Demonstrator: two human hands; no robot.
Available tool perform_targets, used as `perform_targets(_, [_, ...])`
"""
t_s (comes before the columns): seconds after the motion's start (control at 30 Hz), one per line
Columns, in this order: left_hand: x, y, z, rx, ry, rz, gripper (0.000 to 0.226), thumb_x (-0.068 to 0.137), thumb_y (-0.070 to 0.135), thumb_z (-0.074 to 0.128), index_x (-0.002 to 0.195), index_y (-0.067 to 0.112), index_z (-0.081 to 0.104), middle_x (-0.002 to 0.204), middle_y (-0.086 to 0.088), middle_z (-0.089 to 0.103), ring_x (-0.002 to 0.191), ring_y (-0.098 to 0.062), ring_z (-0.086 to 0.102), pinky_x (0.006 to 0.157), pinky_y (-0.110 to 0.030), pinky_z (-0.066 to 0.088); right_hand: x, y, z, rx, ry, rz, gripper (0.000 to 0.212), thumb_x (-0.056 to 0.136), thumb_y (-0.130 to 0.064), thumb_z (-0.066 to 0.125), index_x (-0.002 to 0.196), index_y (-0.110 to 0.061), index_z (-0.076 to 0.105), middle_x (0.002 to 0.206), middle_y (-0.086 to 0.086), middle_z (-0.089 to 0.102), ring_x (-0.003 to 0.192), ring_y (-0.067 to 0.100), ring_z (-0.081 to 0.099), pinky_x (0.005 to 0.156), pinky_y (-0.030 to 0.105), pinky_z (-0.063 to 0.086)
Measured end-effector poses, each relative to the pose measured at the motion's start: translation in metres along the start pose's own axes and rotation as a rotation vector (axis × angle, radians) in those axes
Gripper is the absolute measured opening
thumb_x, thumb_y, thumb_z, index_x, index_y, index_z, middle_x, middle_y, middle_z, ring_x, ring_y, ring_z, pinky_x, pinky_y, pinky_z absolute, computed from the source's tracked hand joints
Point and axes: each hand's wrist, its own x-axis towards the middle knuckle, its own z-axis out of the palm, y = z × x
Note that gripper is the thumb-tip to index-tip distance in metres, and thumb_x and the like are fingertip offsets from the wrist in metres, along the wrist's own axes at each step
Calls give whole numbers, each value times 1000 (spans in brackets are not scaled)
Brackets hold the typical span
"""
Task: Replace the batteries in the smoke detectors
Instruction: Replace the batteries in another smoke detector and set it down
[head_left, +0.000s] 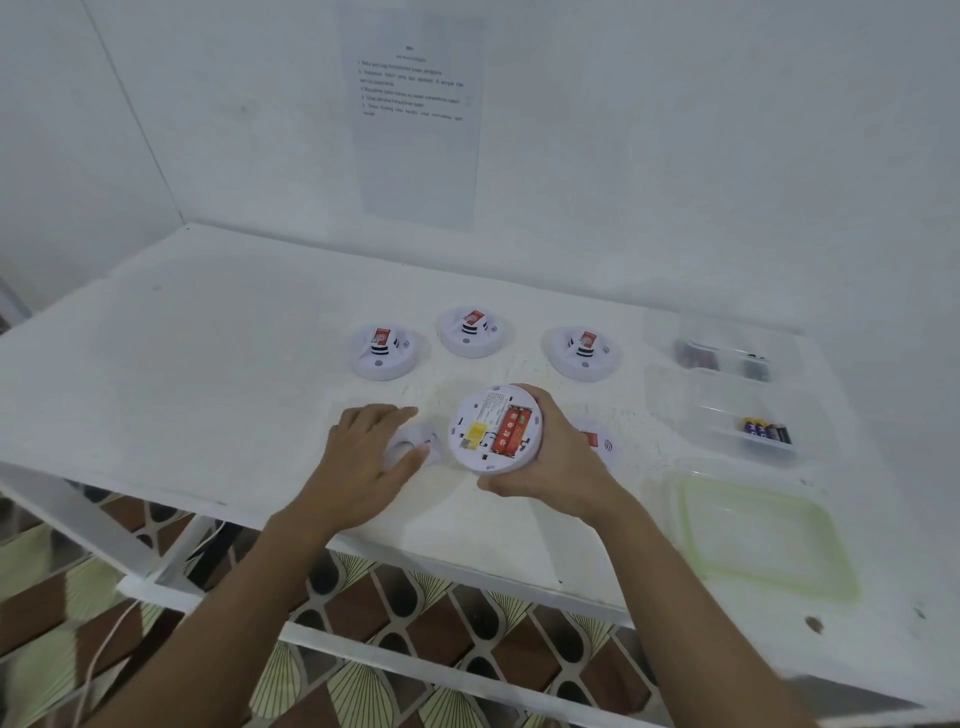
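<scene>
Smoke detector (493, 428) sits upturned above desk (208, 364), right hand (556, 467) fingers curled round its rim, left hand (363, 452) holding back cover (415, 441) down; release cover, then lever red batteries (511, 431) out, detector level.

White table (208, 364), patterned floor (415, 649)

Open tabletop (197, 364) spans the left of the frame back to the wall. Three smoke detectors (471, 332) stand in a row at centre, with gaps between them. Near centre is taken up by the left hand (371, 457) holding a white cover (410, 441) and the right hand (550, 457) gripping the held detector (496, 428). Two clear containers (748, 410) and a lid (763, 540) line the right edge.
</scene>
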Motion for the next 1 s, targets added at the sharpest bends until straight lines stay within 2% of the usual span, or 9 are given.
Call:
perform_targets(0.1, [-1,26,-5,-357,-82,-78,48,100,57,30,130,30,56,119,12,63,97,-3,57,86,-24,44,1,-4,7,11,-38,-30,94,65,-10,93,140,-28,39,128,-16,54,118,3,56,94,26,56])
perform_targets(0.2, [-1,45,-9,-640,-190,-208,36,101,48,33,115,30,61,94,11,69,73,-7,64,67,-21,48,4,-7,11,9,-57,-46,96,65,-9,93,142,-25,37,130,-12,52,121,9,55,97,31,56])
perform_targets(0.33, [3,52,-17,-835,-208,-285,27,103,33,44,111,17,64,95,-1,73,79,-15,67,74,-34,54,5,-8,12,80,-112,-18,90,74,-9,88,144,-26,34,134,-6,52,123,13,55,97,33,56])
perform_targets(0.43, [8,50,-23,-870,-157,-314,24,103,33,46,112,21,65,99,-2,73,90,-22,70,80,-40,59,4,-9,13,250,-132,84,61,93,-25,70,144,-29,38,133,-2,59,119,13,61,91,25,56])
perform_targets(0.53, [13,52,-26,-677,-54,-223,23,100,40,48,113,33,66,103,8,69,91,-11,68,70,-25,59,3,-10,16,246,-82,128,43,100,-39,55,141,-26,47,126,0,66,111,13,66,83,21,55])
perform_targets(0.67, [15,67,-27,-555,56,-159,22,97,45,50,118,41,57,103,18,60,88,1,61,66,-11,48,5,-10,21,302,-23,158,32,102,-37,53,131,-23,57,121,-1,68,106,14,69,80,23,57])
perform_targets(0.8, [9,73,-18,-743,139,-272,29,97,45,51,124,37,49,109,16,58,96,0,61,73,-19,52,9,-7,23,416,115,182,25,102,-33,56,124,-20,58,121,7,67,105,21,70,88,35,59])
perform_targets(0.9, [3,73,-10,-796,124,-323,33,96,38,57,126,32,46,113,11,60,90,-4,66,69,-24,58,9,-10,23,501,188,202,14,103,-24,55,115,-17,56,121,10,66,105,22,70,86,36,60])
perform_targets(1.0, [-1,70,-6,-860,168,-336,29,96,28,60,120,33,46,115,6,61,92,-11,68,77,-38,61,6,-14,25,541,157,238,7,102,-17,54,108,-16,52,119,13,66,98,21,68,79,34,59])
